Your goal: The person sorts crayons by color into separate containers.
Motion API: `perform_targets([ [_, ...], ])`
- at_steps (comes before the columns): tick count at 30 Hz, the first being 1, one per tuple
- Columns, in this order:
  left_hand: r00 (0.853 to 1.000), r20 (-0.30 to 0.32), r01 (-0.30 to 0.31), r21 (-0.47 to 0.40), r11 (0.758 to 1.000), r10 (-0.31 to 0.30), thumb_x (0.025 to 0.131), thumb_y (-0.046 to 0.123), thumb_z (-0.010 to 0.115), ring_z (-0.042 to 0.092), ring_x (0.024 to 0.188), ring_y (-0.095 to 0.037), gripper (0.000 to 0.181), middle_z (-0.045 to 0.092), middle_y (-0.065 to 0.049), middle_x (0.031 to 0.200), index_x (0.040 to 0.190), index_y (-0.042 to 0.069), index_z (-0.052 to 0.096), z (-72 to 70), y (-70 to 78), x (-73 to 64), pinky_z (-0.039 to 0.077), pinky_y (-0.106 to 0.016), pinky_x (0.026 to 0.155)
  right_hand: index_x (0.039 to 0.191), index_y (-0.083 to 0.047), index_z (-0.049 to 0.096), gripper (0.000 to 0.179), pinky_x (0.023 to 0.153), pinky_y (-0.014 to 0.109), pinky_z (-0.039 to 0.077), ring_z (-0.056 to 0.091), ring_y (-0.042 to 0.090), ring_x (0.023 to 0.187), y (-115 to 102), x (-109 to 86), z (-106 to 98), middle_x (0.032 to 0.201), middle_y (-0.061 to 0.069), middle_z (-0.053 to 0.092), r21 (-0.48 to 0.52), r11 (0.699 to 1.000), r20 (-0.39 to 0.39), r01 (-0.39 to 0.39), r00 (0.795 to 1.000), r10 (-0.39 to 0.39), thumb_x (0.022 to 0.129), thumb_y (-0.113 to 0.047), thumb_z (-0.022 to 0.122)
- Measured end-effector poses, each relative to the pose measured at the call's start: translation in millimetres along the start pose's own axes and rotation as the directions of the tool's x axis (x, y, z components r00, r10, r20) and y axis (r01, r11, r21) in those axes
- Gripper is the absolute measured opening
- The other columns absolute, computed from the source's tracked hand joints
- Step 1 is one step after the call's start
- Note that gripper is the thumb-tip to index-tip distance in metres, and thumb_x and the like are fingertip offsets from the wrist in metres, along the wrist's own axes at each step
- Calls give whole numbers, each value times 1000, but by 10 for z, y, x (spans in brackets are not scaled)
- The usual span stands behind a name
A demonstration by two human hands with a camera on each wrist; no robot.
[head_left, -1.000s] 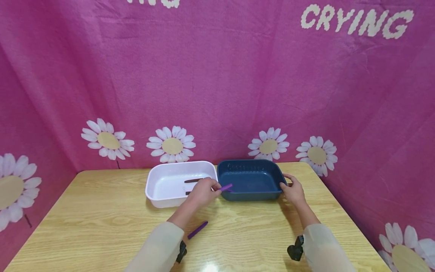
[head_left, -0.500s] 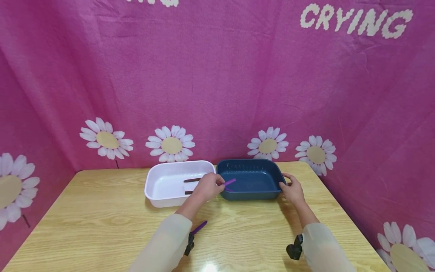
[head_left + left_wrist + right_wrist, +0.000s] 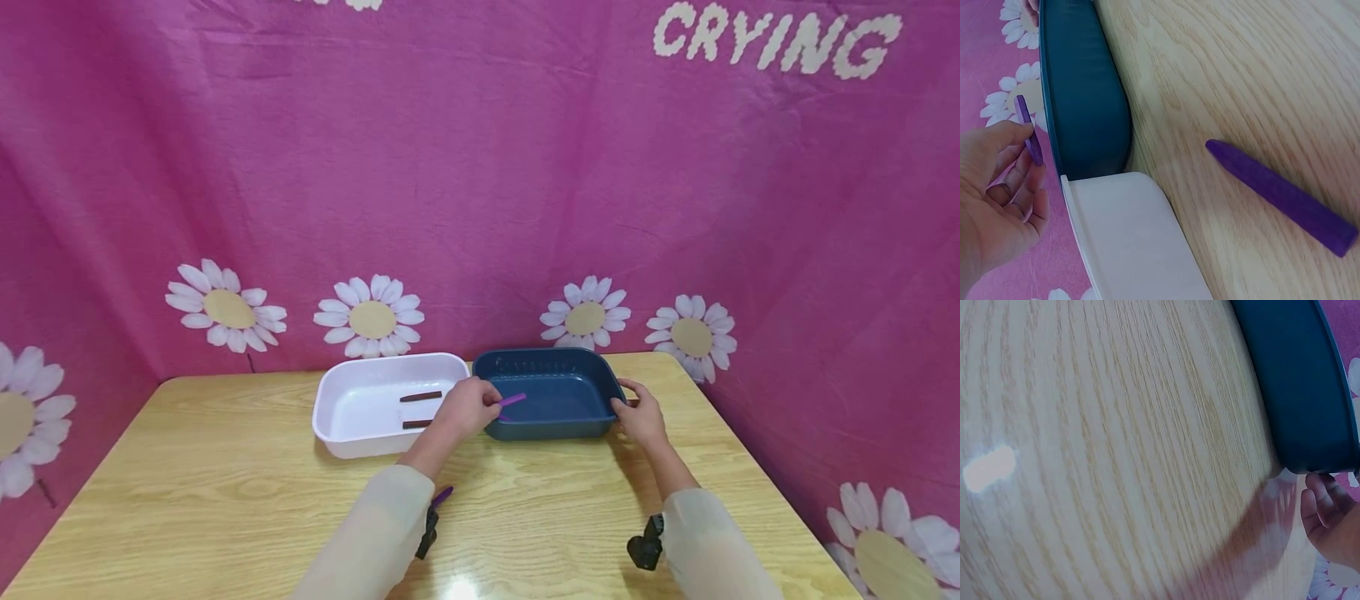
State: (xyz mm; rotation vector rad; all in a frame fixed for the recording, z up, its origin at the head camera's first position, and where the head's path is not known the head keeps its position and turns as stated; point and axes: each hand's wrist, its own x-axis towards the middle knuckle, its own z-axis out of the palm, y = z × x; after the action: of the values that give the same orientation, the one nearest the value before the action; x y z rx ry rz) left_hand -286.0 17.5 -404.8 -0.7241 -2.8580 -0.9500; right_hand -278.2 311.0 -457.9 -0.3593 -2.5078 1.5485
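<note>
My left hand (image 3: 468, 408) pinches a purple crayon (image 3: 513, 400) between thumb and fingertips, over the left end of the dark blue basin (image 3: 551, 429). Below that crayon a purple streak shows in the basin; whether it is a reflection or another crayon I cannot tell. My right hand (image 3: 643, 417) holds the basin's right end at the rim, as the right wrist view also shows part of the fingers (image 3: 1330, 503) against its end wall. A second purple crayon (image 3: 1282, 194) lies on the table, partly hidden by the left forearm in the head view.
Left of the blue basin, end to end with it, stands a white basin (image 3: 360, 448). Two dark brown sticks, one farther back (image 3: 421, 397), lie inside. Both basins are on a wooden table (image 3: 225, 500) near its back edge, before a pink curtain (image 3: 480, 167).
My left hand has shifted right with its crayon, from the gap between the basins to over the blue one. The right hand keeps its hold on the rim.
</note>
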Motion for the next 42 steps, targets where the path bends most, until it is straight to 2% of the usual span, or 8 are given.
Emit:
perform_targets([
  [14, 1000, 12, 25, 55, 998, -26, 84, 15, 65, 62, 84, -17, 14, 69, -2, 85, 93, 9, 74, 74, 23, 18, 49, -29, 73, 138, -3, 40, 45, 60, 29, 51, 58, 17, 66, -11, -16, 10, 98, 22, 56, -24, 1000, 5, -14, 1000, 14, 94, -11, 49],
  [18, 999, 24, 39, 52, 998, -40, 85, 14, 64, 63, 87, -19, 16, 70, -3, 90, 96, 8, 73, 81, 25, 9, 50, -33, 77, 138, -3, 39, 45, 60, 29, 51, 57, 17, 65, -13, -18, 15, 97, 21, 55, -23, 1000, 13, -21, 1000, 22, 94, -11, 49],
  [23, 999, 26, 37, 51, 998, -38, 86, 15, 63, 63, 90, -19, 17, 70, -3, 92, 97, 8, 73, 78, 1, 6, 50, -32, 79, 139, -4, 38, 46, 63, 29, 52, 58, 17, 69, -27, -22, 15, 105, 25, 55, -20, 999, 16, -27, 1000, 27, 95, -11, 48],
  [33, 996, 66, 54, 13, 998, -55, 87, 15, 62, 62, 89, -18, 17, 69, -4, 92, 98, 6, 71, 20, -34, -35, 50, -31, 79, 138, -3, 39, 46, 61, 29, 53, 59, 16, 68, -17, -14, 12, 104, 26, 55, -10, 1000, 9, -26, 1000, 26, 94, -10, 49],
  [42, 996, 60, 62, -33, 998, -60, 85, 15, 64, 63, 85, -17, 14, 70, -4, 88, 93, 8, 72, 11, -76, -74, 49, -29, 77, 138, -3, 39, 46, 60, 28, 52, 59, 15, 65, -13, -7, 8, 98, 22, 55, -17, 1000, 8, -22, 1000, 22, 94, -11, 50],
])
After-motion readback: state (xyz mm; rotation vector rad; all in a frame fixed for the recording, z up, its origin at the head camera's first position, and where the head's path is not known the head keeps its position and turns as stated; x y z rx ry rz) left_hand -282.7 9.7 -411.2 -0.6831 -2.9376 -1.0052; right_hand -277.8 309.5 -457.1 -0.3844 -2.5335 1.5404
